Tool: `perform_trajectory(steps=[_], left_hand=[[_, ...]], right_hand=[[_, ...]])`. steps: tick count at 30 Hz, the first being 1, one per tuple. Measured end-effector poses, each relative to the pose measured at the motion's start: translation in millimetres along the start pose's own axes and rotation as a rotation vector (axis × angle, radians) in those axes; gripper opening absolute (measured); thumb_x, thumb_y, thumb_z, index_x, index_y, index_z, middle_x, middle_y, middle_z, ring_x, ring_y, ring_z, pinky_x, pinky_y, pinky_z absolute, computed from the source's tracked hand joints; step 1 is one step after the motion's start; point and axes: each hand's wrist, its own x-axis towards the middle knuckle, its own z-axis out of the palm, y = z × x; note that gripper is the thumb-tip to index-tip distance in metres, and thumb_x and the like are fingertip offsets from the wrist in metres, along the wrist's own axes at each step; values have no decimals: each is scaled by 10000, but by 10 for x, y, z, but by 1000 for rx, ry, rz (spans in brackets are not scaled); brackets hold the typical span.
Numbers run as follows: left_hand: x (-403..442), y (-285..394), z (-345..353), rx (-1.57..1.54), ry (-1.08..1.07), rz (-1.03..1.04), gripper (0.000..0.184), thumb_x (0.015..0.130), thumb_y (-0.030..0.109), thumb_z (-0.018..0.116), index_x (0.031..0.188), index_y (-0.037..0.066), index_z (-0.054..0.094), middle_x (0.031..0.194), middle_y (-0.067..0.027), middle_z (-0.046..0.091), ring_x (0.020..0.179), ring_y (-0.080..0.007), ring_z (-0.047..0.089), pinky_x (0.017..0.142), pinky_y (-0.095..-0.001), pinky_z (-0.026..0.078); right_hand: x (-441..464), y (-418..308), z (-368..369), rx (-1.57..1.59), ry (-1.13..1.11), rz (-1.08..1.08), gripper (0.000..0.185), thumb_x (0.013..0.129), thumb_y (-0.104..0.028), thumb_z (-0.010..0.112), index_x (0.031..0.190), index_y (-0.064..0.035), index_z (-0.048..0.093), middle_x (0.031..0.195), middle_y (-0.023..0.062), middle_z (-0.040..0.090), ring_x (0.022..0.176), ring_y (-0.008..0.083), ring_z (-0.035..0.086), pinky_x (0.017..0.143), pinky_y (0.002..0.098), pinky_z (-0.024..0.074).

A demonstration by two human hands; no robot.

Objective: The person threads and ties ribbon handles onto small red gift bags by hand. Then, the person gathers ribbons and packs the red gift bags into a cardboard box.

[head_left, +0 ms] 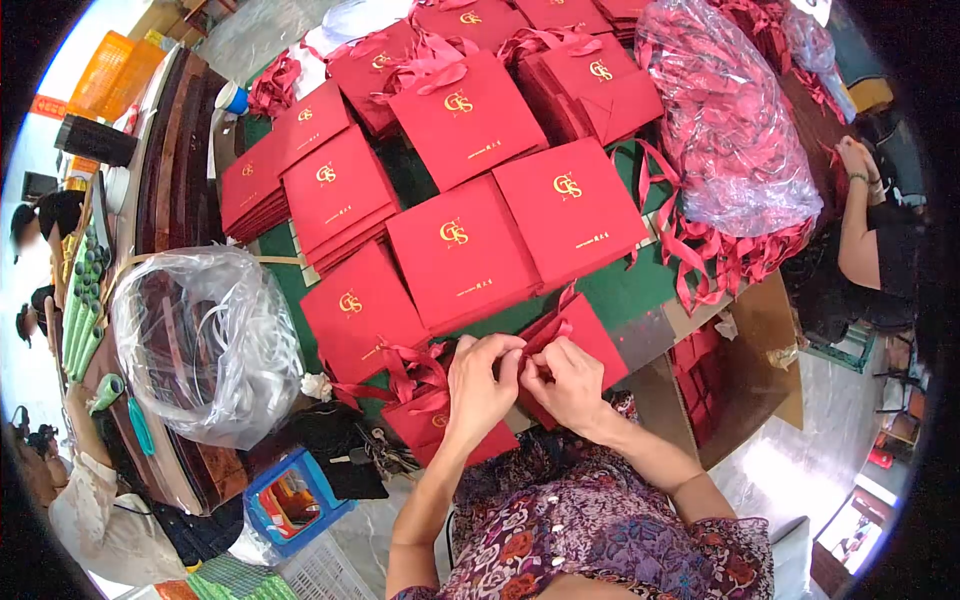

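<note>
Close in front of me, my left hand [485,385] and my right hand [568,382] meet with bent, pinched fingertips. They are at the edge of a red paper bag [595,340], where a red ribbon [566,327] shows. The fingers seem to grip this ribbon, though its end is largely hidden between them. Below my left hand lies another red bag [415,425], partly covered by my wrist. A bunch of red ribbons [405,372] sits just left of that hand.
Stacks of red bags with gold lettering [455,245] cover the green tabletop [655,285]. A plastic sack of red ribbons [735,120] lies at right, a clear plastic bag [205,345] at left. An open carton [745,370] stands below right. Other people sit nearby on both sides.
</note>
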Motion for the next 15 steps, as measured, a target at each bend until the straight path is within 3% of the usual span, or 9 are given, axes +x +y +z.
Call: perform_trajectory(steps=[3, 6, 8, 10, 11, 15], left_hand=[[-43, 67, 25, -32, -25, -6, 130, 849, 92, 649, 953, 59, 721, 902, -110, 709, 846, -310, 596, 778, -412, 487], [-44, 107, 43, 33, 24, 78, 156, 853, 78, 663, 991, 54, 731, 913, -123, 713, 859, -282, 628, 798, -386, 507], [0, 60, -2, -45, -14, 0, 174, 845, 123, 708, 1006, 59, 728, 952, -101, 727, 885, -261, 653, 779, -368, 521], [10, 94, -14, -51, -46, -56, 170, 827, 146, 742, 973, 61, 727, 943, -89, 729, 870, -250, 657, 759, -360, 523], [9, 91, -5, -49, -41, -57, 170, 827, 146, 742, 973, 61, 727, 943, -89, 729, 870, -250, 657, 759, -360, 523], [-4, 102, 95, -11, 43, 33, 162, 792, 147, 766, 930, 73, 728, 905, -86, 721, 866, -263, 641, 754, -369, 510]], right_hand=[[14, -27, -32, -16, -34, 47, 213, 716, -64, 744, 749, -75, 534, 707, 74, 549, 595, 256, 602, 503, 376, 475], [54, -28, -87, -11, -92, 91, 192, 740, -70, 738, 781, -68, 551, 733, 83, 569, 618, 270, 614, 514, 385, 480], [60, -23, -127, 2, -113, 95, 173, 758, -72, 732, 818, -62, 571, 758, 90, 584, 642, 282, 622, 528, 388, 485], [70, -37, -178, 70, -126, 53, 170, 800, -76, 710, 924, -50, 597, 849, 108, 610, 723, 308, 636, 590, 398, 502], [82, -65, -285, 124, -267, 155, 227, 823, -73, 693, 1033, -48, 611, 929, 129, 612, 828, 329, 626, 678, 413, 508], [349, -97, -671, 58, -216, 93, 232, 832, -62, 699, 1058, -40, 654, 928, 124, 622, 872, 318, 615, 709, 394, 518]])
